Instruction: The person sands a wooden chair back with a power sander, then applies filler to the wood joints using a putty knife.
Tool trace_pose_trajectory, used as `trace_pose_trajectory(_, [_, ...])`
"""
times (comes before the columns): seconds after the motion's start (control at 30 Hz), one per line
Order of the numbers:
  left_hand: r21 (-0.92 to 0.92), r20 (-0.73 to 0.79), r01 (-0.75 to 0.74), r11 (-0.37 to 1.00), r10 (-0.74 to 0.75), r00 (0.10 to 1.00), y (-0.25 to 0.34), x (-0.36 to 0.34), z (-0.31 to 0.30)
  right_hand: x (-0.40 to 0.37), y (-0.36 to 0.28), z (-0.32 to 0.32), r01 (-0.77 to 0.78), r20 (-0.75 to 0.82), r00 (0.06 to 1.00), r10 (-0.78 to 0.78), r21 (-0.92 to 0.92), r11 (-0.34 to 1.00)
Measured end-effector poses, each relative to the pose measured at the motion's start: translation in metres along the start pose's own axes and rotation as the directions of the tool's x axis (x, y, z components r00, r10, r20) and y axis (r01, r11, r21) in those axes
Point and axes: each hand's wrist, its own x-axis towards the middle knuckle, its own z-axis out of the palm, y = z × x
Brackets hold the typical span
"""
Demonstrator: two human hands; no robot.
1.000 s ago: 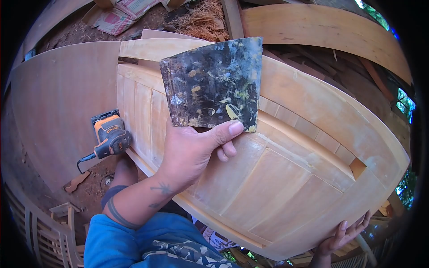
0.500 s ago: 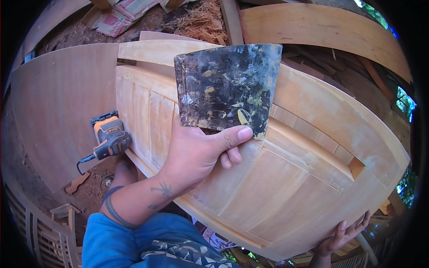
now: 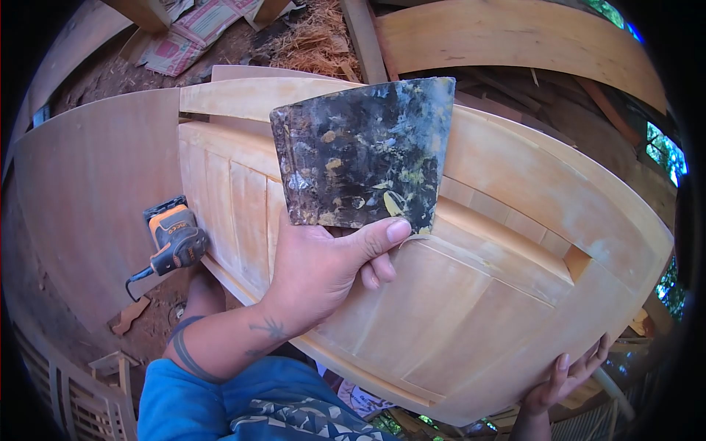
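Note:
My left hand (image 3: 334, 253) is raised in the middle, its thumb laid across the lower edge of a flat black plate (image 3: 368, 151) smeared with dried blue, white and yellow patches. The rest of its fingers curl behind and below the plate. Behind it lies a large curved, panelled wooden furniture piece (image 3: 434, 323), pale, with whitish smears along its joints and a long slot in its upper part. At that piece's lower right edge my right hand (image 3: 555, 382) grips the rim, thumb at the near face; part of its fingers is hidden.
An orange and black electric sander (image 3: 175, 234) with a cord rests at the left, against a plain brown board (image 3: 103, 198). Wood shavings (image 3: 316, 48) and a torn printed bag (image 3: 176, 51) lie at the back. A curved plank (image 3: 515, 44) stands behind, and slatted wooden frames (image 3: 73, 389) are at lower left.
The view has shifted slightly, so the sander and wooden piece appear a little lower and further left. The plate is still in my left hand; my right hand remains at the edge.

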Motion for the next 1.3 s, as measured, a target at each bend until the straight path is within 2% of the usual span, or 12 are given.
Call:
trace_pose_trajectory(0.27, [-0.031, -0.009, -0.052, 0.998, 0.051, 0.999, -0.003, 0.000, 0.005, -0.001, 0.003, -0.002, 0.000, 0.010, 1.000, 0.000, 0.009, 1.000])
trace_pose_trajectory(0.53, [-0.010, 0.045, 0.005, 1.000, -0.004, 0.999, 0.000, -0.001, 0.009, 0.000, 0.000, 0.003, -0.030, -0.031, 0.999, 0.030, -0.011, 0.999])
trace_pose_trajectory(0.73, [0.017, 0.086, 0.010, 1.000, -0.011, 0.996, 0.002, -0.004, 0.022, 0.000, 0.003, -0.001, -0.012, 0.008, 1.000, 0.012, 0.036, 0.999])
trace_pose_trajectory(0.87, [0.038, 0.088, 0.048, 0.998, -0.052, 0.995, 0.005, -0.005, 0.027, 0.000, -0.001, 0.001, -0.001, -0.011, 1.000, 0.001, -0.030, 1.000])
trace_pose_trajectory(1.07, [0.028, 0.092, -0.048, 0.998, 0.045, 0.995, -0.004, -0.007, 0.032, 0.000, 0.003, 0.000, -0.002, -0.017, 1.000, 0.001, -0.052, 0.999])
trace_pose_trajectory(1.17, [-0.007, 0.083, 0.020, 1.000, -0.019, 0.996, -0.002, -0.009, 0.035, 0.001, 0.001, 0.002, -0.010, -0.039, 0.999, 0.008, -0.059, 0.998])
trace_pose_trajectory(1.3, [-0.007, 0.088, 0.005, 1.000, -0.004, 0.996, -0.003, -0.010, 0.037, 0.000, 0.003, -0.001, 0.000, -0.019, 1.000, -0.002, -0.067, 0.998])
